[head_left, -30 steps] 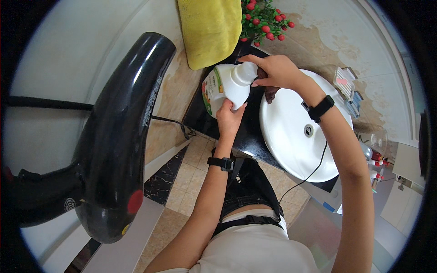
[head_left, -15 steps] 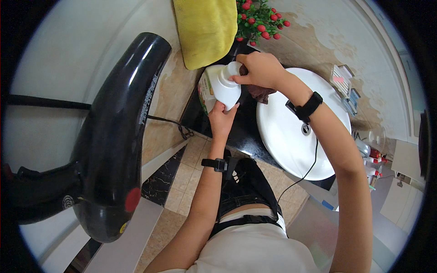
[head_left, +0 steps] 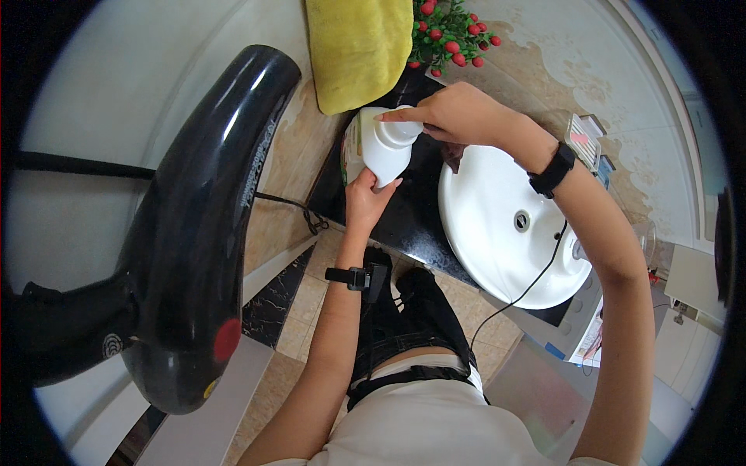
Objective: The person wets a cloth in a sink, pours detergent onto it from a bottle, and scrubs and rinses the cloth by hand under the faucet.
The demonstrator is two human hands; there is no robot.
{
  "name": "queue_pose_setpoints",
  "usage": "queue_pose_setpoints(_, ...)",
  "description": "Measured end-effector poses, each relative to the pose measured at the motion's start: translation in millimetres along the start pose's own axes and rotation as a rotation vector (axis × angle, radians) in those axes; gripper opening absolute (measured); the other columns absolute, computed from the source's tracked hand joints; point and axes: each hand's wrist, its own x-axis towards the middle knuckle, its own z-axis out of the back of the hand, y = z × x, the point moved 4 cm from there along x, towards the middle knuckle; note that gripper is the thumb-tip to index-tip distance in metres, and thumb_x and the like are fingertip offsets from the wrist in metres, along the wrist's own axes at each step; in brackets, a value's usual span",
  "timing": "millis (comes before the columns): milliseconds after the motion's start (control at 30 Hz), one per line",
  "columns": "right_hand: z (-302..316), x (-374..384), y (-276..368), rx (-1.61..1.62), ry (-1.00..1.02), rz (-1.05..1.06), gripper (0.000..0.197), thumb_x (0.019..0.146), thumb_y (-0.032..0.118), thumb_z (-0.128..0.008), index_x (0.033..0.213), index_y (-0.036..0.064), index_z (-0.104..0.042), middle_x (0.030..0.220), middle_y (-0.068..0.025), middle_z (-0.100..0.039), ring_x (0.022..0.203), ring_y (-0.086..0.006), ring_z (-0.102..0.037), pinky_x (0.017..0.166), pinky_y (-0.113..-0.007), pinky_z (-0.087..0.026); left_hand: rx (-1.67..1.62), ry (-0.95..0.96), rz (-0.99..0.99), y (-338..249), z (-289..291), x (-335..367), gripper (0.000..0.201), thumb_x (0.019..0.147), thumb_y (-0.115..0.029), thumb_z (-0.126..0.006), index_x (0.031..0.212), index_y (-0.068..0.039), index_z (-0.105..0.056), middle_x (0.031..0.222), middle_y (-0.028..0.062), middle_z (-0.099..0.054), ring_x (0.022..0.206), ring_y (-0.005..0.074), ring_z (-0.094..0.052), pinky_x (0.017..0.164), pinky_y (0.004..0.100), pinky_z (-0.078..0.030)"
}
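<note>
Bottle [head_left: 389, 160] is left of the sink [head_left: 486, 221], cap [head_left: 402, 132] toward the right hand [head_left: 466, 115], whose finger lies across it, grip otherwise hidden. The left hand [head_left: 367, 203] clasps the bottle's near side.

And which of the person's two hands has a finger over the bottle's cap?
The right hand: one extended finger lies over the white cap. The left hand instead grips the white bottle by its body, clear of the cap.

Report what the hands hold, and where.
Left hand: white bottle, by the near side of its body. Right hand: at its cap; brown cloth beneath, grip unclear.
</note>
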Motion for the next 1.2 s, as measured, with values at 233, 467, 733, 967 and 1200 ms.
queue_pose_setpoints(233, -6, 0, 2, 0.125, -0.061, -0.419, 0.055, 0.072, 0.053, -0.055, 0.096, 0.0034, -0.058, 0.062, -0.0129, -0.059, 0.058, -0.0280, -0.058, 0.053, -0.035, -0.046, -0.008, 0.000, 0.046, 1, 2, -1, 0.031, 0.071, -0.005, -0.067, 0.097, 0.006, -0.054, 0.086, 0.0106, -0.063, 0.078, 0.0094, -0.058, 0.067, 0.0241, -0.047)
queue_pose_setpoints(467, -14, 17, 17, 0.147, -0.004, -0.518, 0.051, 0.070, 0.050, -0.056, 0.085, 0.0012, -0.057, 0.061, -0.0141, -0.058, 0.059, -0.0303, -0.058, 0.053, -0.040, -0.046, -0.030, -0.007, 0.064, 7, 10, -5, 0.028, 0.072, -0.005, -0.066, 0.095, 0.006, -0.054, 0.084, 0.0079, -0.063, 0.075, 0.0083, -0.056, 0.065, 0.0232, -0.046)
queue_pose_setpoints(733, 5, 22, 10, 0.089, -0.017, -0.087, 0.043, 0.062, 0.021, -0.064, 0.102, 0.0119, -0.053, 0.065, -0.0098, -0.059, 0.063, -0.0285, -0.059, 0.054, -0.037, -0.046, -0.121, 0.021, 0.076, 9, 9, -5, 0.029, 0.072, -0.005, -0.066, 0.096, 0.005, -0.054, 0.086, 0.0076, -0.062, 0.077, 0.0094, -0.057, 0.067, 0.0244, -0.046)
queue_pose_setpoints(967, 21, 7, -7, 0.062, -0.053, -0.174, 0.047, 0.066, 0.015, -0.060, 0.111, 0.0204, -0.048, 0.060, -0.0073, -0.055, 0.059, -0.0260, -0.057, 0.052, -0.036, -0.043, -0.193, -0.040, 0.096, 27, 16, -4, 0.029, 0.069, -0.008, -0.068, 0.093, 0.004, -0.056, 0.083, 0.0105, -0.064, 0.074, 0.0111, -0.059, 0.063, 0.0252, -0.046)
queue_pose_setpoints(1200, 9, -71, -36, 0.709, -0.604, -0.657, 0.044, 0.075, 0.026, -0.064, 0.109, 0.0052, -0.045, 0.076, -0.0126, -0.060, 0.069, -0.0193, -0.058, 0.061, -0.030, -0.045, -0.163, -0.115, 0.113, 37, 27, -1, 0.030, 0.072, -0.010, -0.065, 0.094, 0.006, -0.053, 0.084, 0.0099, -0.061, 0.065, 0.0140, -0.058, 0.058, 0.0262, -0.046)
